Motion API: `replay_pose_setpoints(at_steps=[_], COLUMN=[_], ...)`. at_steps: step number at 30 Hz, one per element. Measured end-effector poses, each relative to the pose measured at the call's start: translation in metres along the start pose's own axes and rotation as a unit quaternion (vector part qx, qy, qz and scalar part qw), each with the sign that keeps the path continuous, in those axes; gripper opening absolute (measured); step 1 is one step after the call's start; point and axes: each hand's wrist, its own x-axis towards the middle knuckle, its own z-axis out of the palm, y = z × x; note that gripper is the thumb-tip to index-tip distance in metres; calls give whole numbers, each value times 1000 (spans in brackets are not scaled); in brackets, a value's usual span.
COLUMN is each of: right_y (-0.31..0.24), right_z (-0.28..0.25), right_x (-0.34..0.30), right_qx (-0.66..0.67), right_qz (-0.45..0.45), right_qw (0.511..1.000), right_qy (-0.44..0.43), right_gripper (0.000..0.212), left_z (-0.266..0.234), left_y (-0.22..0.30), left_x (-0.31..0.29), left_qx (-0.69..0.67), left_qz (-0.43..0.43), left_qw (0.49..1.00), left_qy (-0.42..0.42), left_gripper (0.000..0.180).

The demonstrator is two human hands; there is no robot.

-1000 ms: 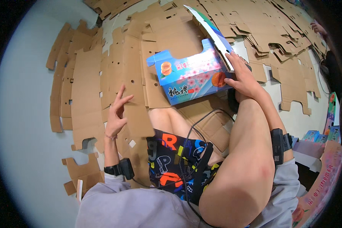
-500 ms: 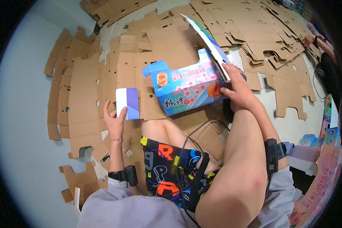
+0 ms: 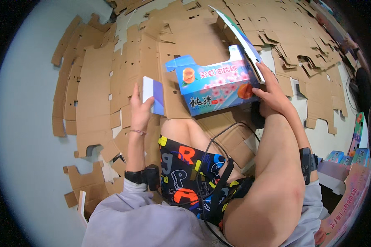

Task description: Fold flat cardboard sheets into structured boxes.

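Box Clasped at One Corner, Card at Risk of Slipping

The box lay just beyond the person's legs, over brown cardboard, its blossom-printed front facing them. A panel, white-edged, stood tilted at its right end.

The right hand had a narrow grip on the corner there, thumb against the front, fingers on the panel's edge. The left hand held the white-and-purple card to the left of the box, thumb on its face; the fingers behind were partly hidden. Whether the card was joined to the box could not be told.

The weak point seemed to be the right corner: pressing harder with the fingers than the thumb could have skewed the panel or creased the fold. The card, held near one edge, could have twisted or slipped if the thumb eased. If it was joined to the box, a sharp pull could have torn it. The cord looped close by, and a shifting leg might have dragged it against the box.
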Motion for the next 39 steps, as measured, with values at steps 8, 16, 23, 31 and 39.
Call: replay_pose_setpoints(at_steps=[8,16,23,31,39], right_y=[4,-3,2,2,0], right_z=[-1,-3,0,0,1], right_x=[2,5,3,3,2], right_qx=[15,-20,-15,-17,-13], right_qz=[-22,-29,-40,-32,-12], right_qw=[1000,998,997,997,998], right_qy=[-14,-52,-67,-64,-62], right_gripper=[78,78,79,80,79], left_z=[81,133,134,135,135], left_y=[4,-5,-13,-13,-12], left_x=[-16,-37,-41,-40,-41], left_qx=[161,452,436,403,399], left_qz=[121,286,303,311,307], left_qw=[979,845,847,861,864], left_qy=[33,-14,-20,4,12], left_gripper=[67,67,61,51,44])
